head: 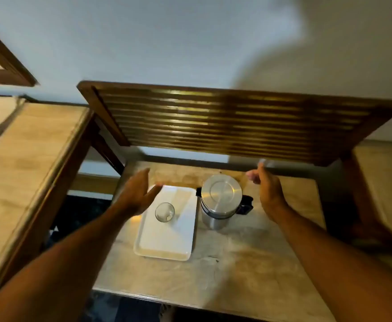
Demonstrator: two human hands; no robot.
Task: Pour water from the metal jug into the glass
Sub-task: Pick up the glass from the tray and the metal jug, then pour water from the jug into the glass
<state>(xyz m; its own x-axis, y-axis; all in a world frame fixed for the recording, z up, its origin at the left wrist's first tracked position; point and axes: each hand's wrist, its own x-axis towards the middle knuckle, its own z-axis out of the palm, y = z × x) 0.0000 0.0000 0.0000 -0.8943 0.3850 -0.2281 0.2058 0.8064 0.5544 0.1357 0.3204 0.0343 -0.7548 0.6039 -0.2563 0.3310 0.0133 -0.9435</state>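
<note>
While hovering released and empty, flanking glass at nine o'clock and metal jug at three o'clock, readying to grasp.

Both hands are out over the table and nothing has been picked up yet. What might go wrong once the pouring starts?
The glass is small and stands loose on a smooth white tray, so a nudge from the left hand might slide or tip it.

The metal jug looks wide next to the narrow glass, so water may well overshoot onto the tray.

The wooden slatted shelf overhangs the table, so lifting the jug high with the right hand risks a knock.
</note>
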